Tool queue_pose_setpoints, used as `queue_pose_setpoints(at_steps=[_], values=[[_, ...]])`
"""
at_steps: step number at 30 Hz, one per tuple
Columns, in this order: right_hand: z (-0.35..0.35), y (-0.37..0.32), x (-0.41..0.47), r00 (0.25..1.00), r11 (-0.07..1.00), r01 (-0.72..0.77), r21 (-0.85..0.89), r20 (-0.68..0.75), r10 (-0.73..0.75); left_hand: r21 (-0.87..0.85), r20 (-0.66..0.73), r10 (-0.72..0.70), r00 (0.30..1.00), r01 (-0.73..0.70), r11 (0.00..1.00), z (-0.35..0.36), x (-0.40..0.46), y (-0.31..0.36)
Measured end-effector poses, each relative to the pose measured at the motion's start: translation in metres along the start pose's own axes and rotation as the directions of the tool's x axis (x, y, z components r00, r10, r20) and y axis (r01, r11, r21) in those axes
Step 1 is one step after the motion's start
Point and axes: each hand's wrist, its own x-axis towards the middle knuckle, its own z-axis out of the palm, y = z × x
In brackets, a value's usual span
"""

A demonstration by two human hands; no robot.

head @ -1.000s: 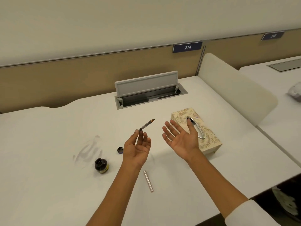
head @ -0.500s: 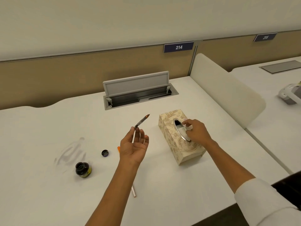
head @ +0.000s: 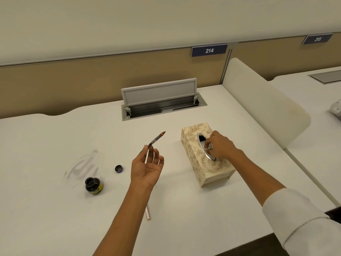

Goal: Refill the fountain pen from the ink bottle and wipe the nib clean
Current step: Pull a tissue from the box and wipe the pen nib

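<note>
While the white desk [head: 55, 228] is filling most of the frame, its near edge is running out of view at the bottom and its right side is ending against a pale rounded divider panel [head: 265, 108]. At upper centre an open cable hatch [head: 160, 104] is standing with its grey lid tilted up; what is lying inside is too dark to make out. Right of centre a floral tissue box [head: 199, 163] is sitting on the desk, and the right hand [head: 221, 146] is resting over its oval slot, fingertips curled together at the opening; whether they are pinching a tissue I cannot tell, since the hand is covering that spot. Its white sleeve [head: 299, 222] is running off the lower right corner. At centre the left hand [head: 147, 169] is lying palm up and loosely open, thumb and fingertips nipping the tail of the fountain pen [head: 156, 139], whose nib is pointing to the upper right above the desk. At lower left the uncapped ink bottle [head: 93, 184] is standing, with its cap [head: 119, 168] just beside it to the upper right. Below the left forearm a slim metallic pen barrel [head: 148, 214] is lying, partly hidden by the arm.
</note>
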Motion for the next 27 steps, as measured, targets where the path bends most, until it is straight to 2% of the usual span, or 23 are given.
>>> queue_pose_setpoints(at_steps=[8,13,17,19,22,24,27], values=[[-0.009,0.01,0.005,0.995,0.99,0.049,0.129,0.086,-0.06,-0.013,-0.006,0.017,1.0,-0.017,1.0,-0.003,-0.008,0.002],[-0.013,0.007,0.002,0.999,0.916,0.036,0.399,-0.023,-0.03,-0.027,-0.015,0.031,0.999,-0.031,0.999,-0.01,-0.014,0.007],[-0.021,0.004,-0.004,0.99,0.772,-0.031,0.635,-0.088,0.111,-0.023,-0.015,0.043,0.999,-0.044,0.999,-0.015,-0.019,0.013],[-0.024,-0.002,-0.006,0.956,0.658,-0.04,0.752,-0.163,0.244,-0.026,-0.017,0.047,0.999,-0.047,0.999,-0.017,-0.022,0.016],[-0.036,-0.018,-0.009,0.89,0.45,0.031,0.893,-0.229,0.395,-0.03,-0.02,0.055,0.998,-0.055,0.998,-0.021,-0.025,0.022],[-0.043,-0.034,-0.012,0.879,0.349,0.089,0.933,-0.238,0.412,-0.035,-0.022,0.059,0.998,-0.059,0.998,-0.025,-0.026,0.027],[-0.046,-0.064,-0.018,0.907,0.216,0.134,0.967,-0.207,0.367,-0.04,-0.031,0.065,0.997,-0.066,0.997,-0.031,-0.029,0.033]])
